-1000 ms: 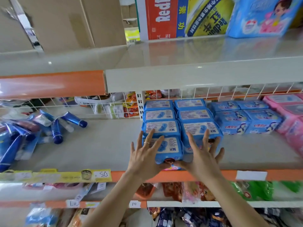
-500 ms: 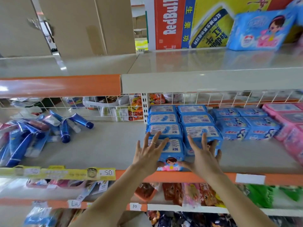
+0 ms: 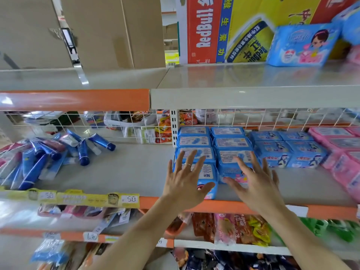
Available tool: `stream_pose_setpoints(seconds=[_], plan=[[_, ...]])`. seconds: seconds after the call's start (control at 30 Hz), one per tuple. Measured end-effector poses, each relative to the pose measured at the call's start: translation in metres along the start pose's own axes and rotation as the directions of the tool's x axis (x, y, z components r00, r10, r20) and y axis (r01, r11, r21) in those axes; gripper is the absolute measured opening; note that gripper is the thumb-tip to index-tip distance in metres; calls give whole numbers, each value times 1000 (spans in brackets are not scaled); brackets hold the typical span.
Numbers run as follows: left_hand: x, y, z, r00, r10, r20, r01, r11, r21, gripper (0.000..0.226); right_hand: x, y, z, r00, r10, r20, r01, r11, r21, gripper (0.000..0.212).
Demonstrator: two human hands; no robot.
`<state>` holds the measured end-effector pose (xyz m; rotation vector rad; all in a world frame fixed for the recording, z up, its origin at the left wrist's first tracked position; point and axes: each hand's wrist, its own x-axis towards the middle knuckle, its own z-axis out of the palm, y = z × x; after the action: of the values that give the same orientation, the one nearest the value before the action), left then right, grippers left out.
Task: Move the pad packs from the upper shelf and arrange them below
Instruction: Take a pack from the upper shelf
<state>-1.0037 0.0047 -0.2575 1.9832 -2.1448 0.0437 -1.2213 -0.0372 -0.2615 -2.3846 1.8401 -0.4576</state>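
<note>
**Readable text: carton up top, price tags below**

"RedBull" in white letters, turned sideways, on the red panel of the carton [image 3: 229, 30] on the upper shelf; blue strip beside it and the yellow panel carry Chinese chars. Yellow price strip [image 3: 97, 199] on the middle shelf edge has a tag reading "50", w/ a fainter tag further left, illegible. White handwritten tag [image 3: 91, 237] on the lower shelf edge, scrawl not legible. Blue pad packs [image 3: 194, 142] show printed labels & barcodes, too small to read.
</note>
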Motion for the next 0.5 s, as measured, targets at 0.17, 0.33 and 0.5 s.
stream_pose_setpoints(seconds=[0.17, 0.33, 0.5], plan=[[-11, 39, -3, 994, -63, -85, 63, 998, -1, 91, -16, 21, -20, 995, -76, -58, 79, 995, 52, 87], [-19, 101, -10, 964, -121, -238, 131, 991, 26, 80, -43, 63, -62, 993, -104, -56, 110, 986, 127, 73], [-23, 169, -14, 944, -118, -307, 117, 993, -22, 73, -63, 112, -103, 987, -127, -94, 142, 975, 169, 72]])
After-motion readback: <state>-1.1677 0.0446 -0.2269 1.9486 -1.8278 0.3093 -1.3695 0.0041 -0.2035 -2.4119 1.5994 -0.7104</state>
